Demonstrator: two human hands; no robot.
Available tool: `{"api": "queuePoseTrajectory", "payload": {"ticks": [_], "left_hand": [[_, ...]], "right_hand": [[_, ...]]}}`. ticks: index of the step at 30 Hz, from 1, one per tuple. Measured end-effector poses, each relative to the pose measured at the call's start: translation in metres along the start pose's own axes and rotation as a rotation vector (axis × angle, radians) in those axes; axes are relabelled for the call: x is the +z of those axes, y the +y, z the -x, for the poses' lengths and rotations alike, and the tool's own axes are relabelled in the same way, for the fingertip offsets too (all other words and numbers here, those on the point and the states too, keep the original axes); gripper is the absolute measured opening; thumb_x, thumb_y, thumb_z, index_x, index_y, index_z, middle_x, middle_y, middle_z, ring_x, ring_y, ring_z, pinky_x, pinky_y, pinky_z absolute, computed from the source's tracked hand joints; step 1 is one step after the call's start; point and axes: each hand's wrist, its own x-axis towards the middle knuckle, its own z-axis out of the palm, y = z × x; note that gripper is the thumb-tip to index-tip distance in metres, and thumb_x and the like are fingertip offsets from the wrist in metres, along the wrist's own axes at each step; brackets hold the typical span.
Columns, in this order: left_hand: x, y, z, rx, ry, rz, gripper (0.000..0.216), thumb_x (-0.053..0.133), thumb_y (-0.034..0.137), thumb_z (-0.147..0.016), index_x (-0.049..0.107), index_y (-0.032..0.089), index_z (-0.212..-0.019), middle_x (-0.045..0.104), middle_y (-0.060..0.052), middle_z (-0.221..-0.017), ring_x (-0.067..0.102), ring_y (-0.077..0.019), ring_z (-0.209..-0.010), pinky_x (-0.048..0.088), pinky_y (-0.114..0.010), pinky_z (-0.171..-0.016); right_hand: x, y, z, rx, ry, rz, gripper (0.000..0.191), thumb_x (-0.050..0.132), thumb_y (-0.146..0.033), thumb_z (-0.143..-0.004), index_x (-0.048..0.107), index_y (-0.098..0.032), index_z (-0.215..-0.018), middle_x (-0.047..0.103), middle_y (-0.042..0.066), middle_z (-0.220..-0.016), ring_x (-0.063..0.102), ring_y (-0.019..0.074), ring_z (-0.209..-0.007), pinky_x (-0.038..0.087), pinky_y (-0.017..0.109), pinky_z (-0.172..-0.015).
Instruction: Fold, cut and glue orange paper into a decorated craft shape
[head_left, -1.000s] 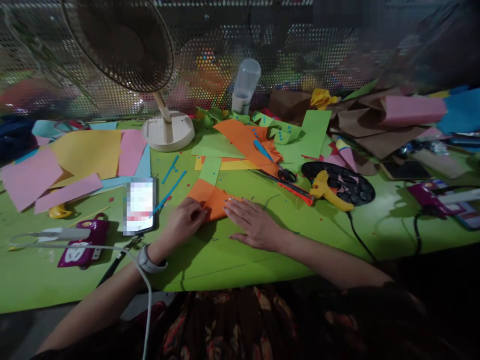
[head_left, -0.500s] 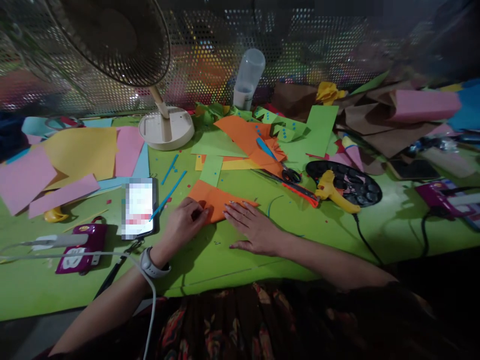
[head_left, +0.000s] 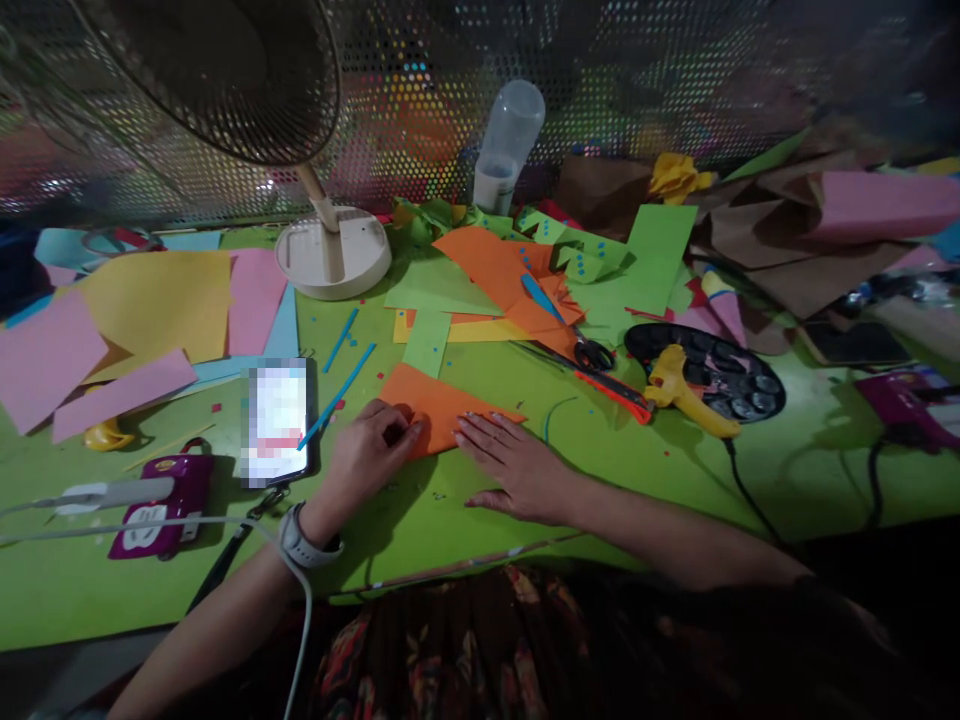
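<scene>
A folded piece of orange paper lies on the green table in front of me. My left hand is curled over its left end, thumb and fingers closed together on the paper's edge. The fingertips are partly hidden from view. At the paper's right side my right hand lies flat, fingers stretched out and pressing on the lower right part. A strip of green paper lies just behind the orange piece. Thin blue paper strips rest between my left hand and the phone.
Scissors, an orange cutter and a yellow glue gun on a black palette lie to the right. A fan and clear bottle stand behind. Coloured sheets spread left, beside a purple power block.
The view has shifted slightly, so things on the right appear farther right. Both hands keep nearly the same place on the orange paper.
</scene>
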Motion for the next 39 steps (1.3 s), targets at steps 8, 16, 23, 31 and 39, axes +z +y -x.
{"api": "queuePoseTrajectory", "payload": {"ticks": [8, 16, 23, 31, 39], "left_hand": [[0.0006, -0.0042, 0.0000, 0.004, -0.015, 0.003, 0.030, 0.056, 0.042, -0.089, 0.058, 0.021, -0.069, 0.059, -0.003, -0.075, 0.053, -0.0137, -0.060, 0.038, -0.029, -0.055], [0.0005, -0.0050, -0.0006, 0.012, -0.024, -0.004, 0.026, 0.056, 0.039, -0.089, 0.058, 0.021, -0.070, 0.061, -0.004, -0.077, 0.057, -0.0155, -0.065, 0.041, -0.030, -0.057], [0.0007, -0.0031, -0.0015, -0.027, -0.032, -0.018, 0.028, 0.056, 0.042, -0.088, 0.060, 0.020, -0.071, 0.059, -0.004, -0.078, 0.055, -0.0151, -0.062, 0.041, -0.030, -0.056], [0.0003, -0.0030, -0.0015, -0.024, -0.019, -0.055, 0.028, 0.057, 0.043, -0.087, 0.061, 0.020, -0.071, 0.060, -0.004, -0.078, 0.052, -0.0138, -0.058, 0.040, -0.029, -0.053], [0.0007, -0.0025, -0.0011, -0.032, -0.022, -0.040, 0.028, 0.058, 0.043, -0.087, 0.061, 0.020, -0.072, 0.059, -0.004, -0.078, 0.052, -0.0129, -0.058, 0.040, -0.029, -0.052]], "right_hand": [[0.0008, -0.0003, 0.0013, 0.001, 0.011, -0.032, 0.080, 0.036, -0.061, -0.096, 0.023, -0.006, -0.153, 0.023, 0.015, -0.159, 0.011, 0.0258, -0.151, 0.017, 0.048, -0.123], [0.0019, 0.0000, 0.0020, 0.007, 0.033, -0.041, 0.076, 0.036, -0.060, -0.097, 0.026, -0.009, -0.152, 0.027, 0.013, -0.159, 0.015, 0.0260, -0.150, 0.018, 0.048, -0.123], [0.0008, 0.0000, 0.0006, -0.003, 0.033, -0.030, 0.077, 0.033, -0.061, -0.097, 0.031, -0.005, -0.150, 0.028, 0.014, -0.158, 0.017, 0.0268, -0.149, 0.017, 0.047, -0.123], [0.0024, -0.0001, 0.0017, 0.004, 0.033, -0.041, 0.079, 0.039, -0.060, -0.096, 0.026, -0.006, -0.152, 0.025, 0.015, -0.159, 0.012, 0.0258, -0.150, 0.017, 0.047, -0.123], [0.0016, -0.0009, 0.0020, 0.010, 0.018, -0.050, 0.079, 0.041, -0.059, -0.095, 0.024, -0.007, -0.153, 0.025, 0.015, -0.159, 0.012, 0.0258, -0.151, 0.017, 0.049, -0.123]]}}
